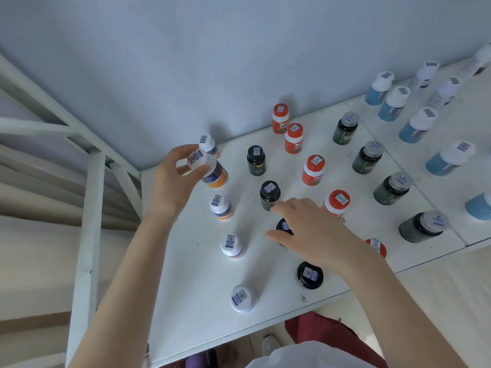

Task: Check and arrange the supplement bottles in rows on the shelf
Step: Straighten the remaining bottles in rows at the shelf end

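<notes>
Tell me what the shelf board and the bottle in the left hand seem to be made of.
The shelf board: probably painted or laminated board, matt white; a seam and small scuffs show. The bottle in the left hand: likely plastic; smooth white cap, slightly shiny orange body.

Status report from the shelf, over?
Left grip pinches white-capped orange-and-blue plastic bottle by its cap, tilted. Right grip over black-capped dark bottle, hold unclear. Second black bottle close ahead.
</notes>
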